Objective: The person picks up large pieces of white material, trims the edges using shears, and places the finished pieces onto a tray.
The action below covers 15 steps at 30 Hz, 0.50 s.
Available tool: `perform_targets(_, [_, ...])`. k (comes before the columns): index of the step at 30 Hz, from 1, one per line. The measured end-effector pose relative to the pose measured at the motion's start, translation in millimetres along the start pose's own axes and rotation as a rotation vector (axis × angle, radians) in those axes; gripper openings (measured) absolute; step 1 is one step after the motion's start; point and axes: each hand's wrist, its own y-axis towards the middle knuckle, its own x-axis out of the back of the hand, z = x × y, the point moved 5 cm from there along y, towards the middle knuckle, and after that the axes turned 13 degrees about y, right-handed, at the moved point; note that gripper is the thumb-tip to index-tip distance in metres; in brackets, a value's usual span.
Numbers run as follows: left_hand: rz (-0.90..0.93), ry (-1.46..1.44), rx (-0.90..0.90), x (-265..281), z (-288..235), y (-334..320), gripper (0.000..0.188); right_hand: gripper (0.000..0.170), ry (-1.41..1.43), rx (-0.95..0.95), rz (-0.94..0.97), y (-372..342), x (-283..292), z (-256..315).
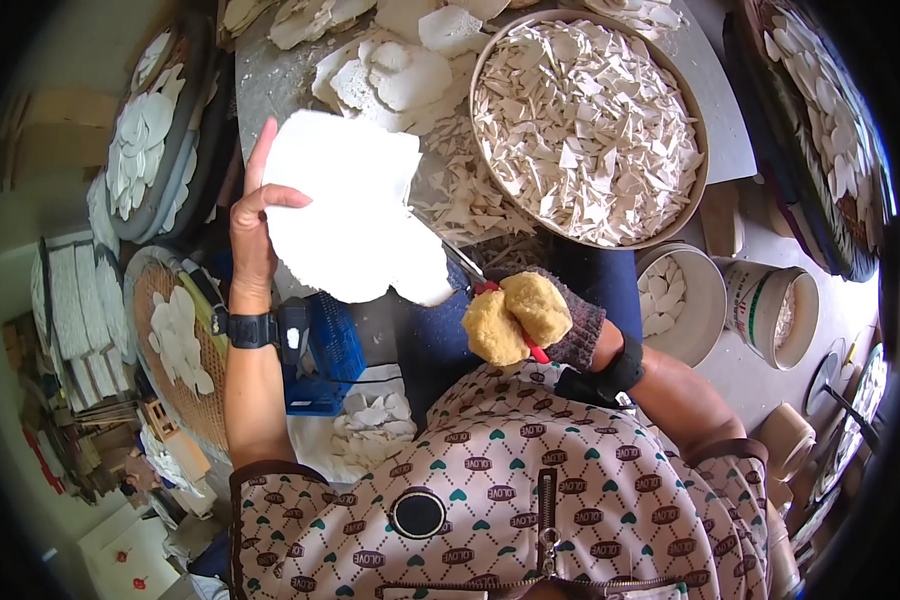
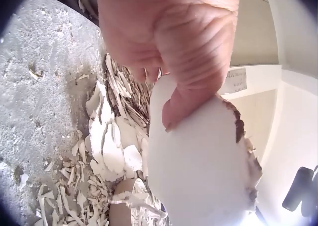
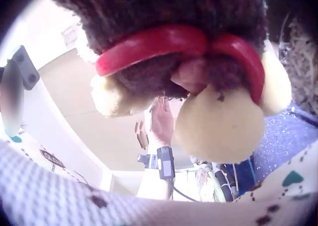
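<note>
A large white sheet-like piece [image 1: 345, 205] with an uneven outline is pinched at its left edge by the bare left hand [image 1: 255, 235]. In the left wrist view the thumb of the left hand [image 2: 184, 52] lies across the face of the white piece [image 2: 198, 161], which has a rough brown edge. The right hand [image 1: 545, 315], in a dark knitted glove with yellow padding, grips red-handled scissors [image 1: 538, 352]. Their blades [image 1: 462, 262] are at the lower right edge of the piece. In the right wrist view the gloved right hand [image 3: 198, 77] is inside the red handle loops [image 3: 154, 43].
A round tray [image 1: 705, 150] full of white fragments stands on the grey table [image 1: 270, 85], beside stacked white pieces [image 1: 400, 75]. Buckets [image 1: 715, 310] stand at the right. A blue basket [image 1: 320, 390] and a woven tray [image 1: 160, 300] with white pieces are at the left.
</note>
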Motion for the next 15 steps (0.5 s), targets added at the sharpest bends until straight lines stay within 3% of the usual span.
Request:
perform_targets(1, [-0.013, -0.004, -0.020, 2, 2, -3, 0.009, 0.017, -0.155, 0.054, 0.032, 3, -7, 6])
perform_targets(4, [-0.056, 0.011, -0.154, 6, 6, -19, 0.010, 0.016, -0.178, 0.207, -0.070, 13, -14, 15])
perform_targets(6, [-0.247, -0.143, 0.128, 3, 17, -35, 0.019, 0.021, -0.020, 0.130, -0.246, 6, -1, 14])
perform_targets(9, [-0.235, -0.259, 0.229, -10, 9, -48, 0.036, 0.025, -0.533, 0.061, -0.255, 6, 7, 17])
perform_targets(12, [-0.234, -0.308, 0.274, -26, -2, -55, 0.049, 0.025, -0.449, 0.063, -0.203, 3, 1, 14])
perform_targets(13, [-0.249, -0.322, 0.280, -30, -5, -57, 0.051, 0.025, -0.207, 0.034, -0.231, 1, 1, 9])
perform_targets(15, [-0.213, -0.284, 0.282, -36, -7, -61, 0.056, 0.024, -0.368, 0.053, -0.235, -4, 2, 11])
